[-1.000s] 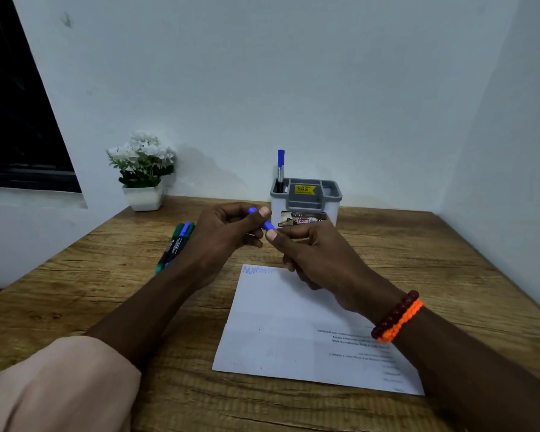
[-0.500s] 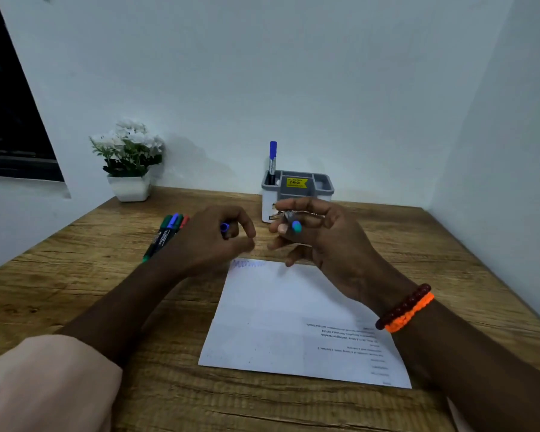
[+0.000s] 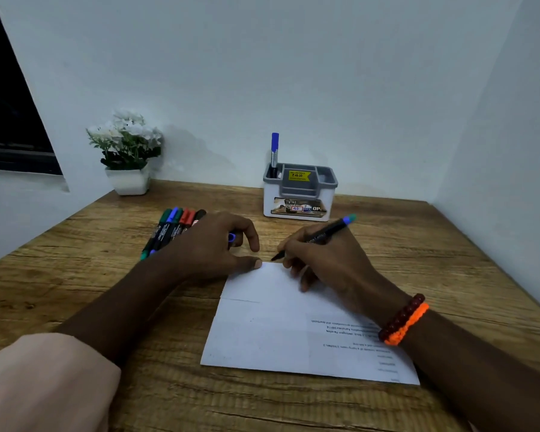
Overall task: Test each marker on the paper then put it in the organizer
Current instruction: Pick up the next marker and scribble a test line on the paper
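Paper, a white sheet with a few printed lines along its near right side, lies flat on the wooden desk in front of the person. Behind it, against the wall, the grey-and-white organizer stands with one blue marker upright in its left rear compartment. A potted white flower plant sits in the far left corner. Left of the sheet lies a cluster of capped markers, green, blue, red and black. The right hand grips an uncapped black-barrelled marker, tip touching the paper's far edge. The left hand curls around the blue cap, thumb pressing the sheet's far left corner. A beaded bracelet and an orange band circle the right wrist.
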